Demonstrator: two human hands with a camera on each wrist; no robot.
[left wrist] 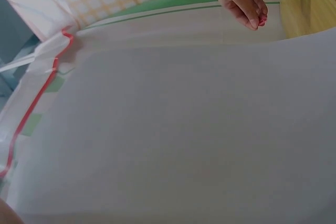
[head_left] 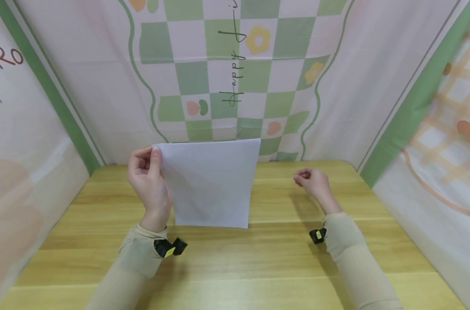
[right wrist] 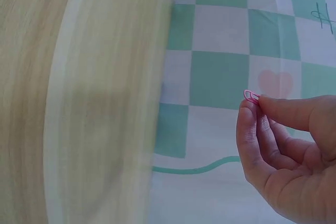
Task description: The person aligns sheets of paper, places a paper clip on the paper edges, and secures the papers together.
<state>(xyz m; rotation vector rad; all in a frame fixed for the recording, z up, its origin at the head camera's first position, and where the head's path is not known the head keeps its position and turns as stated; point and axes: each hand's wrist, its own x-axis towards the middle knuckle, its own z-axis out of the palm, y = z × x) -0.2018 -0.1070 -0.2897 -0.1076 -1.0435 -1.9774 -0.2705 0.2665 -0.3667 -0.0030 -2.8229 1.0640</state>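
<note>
White paper (head_left: 211, 185) hangs upright above the table, pinched at its upper left corner between the thumb and fingers of my left hand (head_left: 149, 178). In the left wrist view the paper (left wrist: 178, 129) fills most of the picture, and only a sliver of that hand shows at the lower left. To the right, apart from the paper, my right hand (head_left: 314, 185) is raised over the table. Between its thumb and index finger it pinches a small pink paper clip (right wrist: 251, 96), whose wire loop sticks out past the fingertips in the right wrist view.
The wooden table (head_left: 219, 267) spreads beneath both hands. Behind it hangs a curtain (head_left: 258, 77) with a green checked print, and more printed cloth (head_left: 444, 142) closes off both sides. A small black camera (head_left: 318, 235) is strapped at each wrist.
</note>
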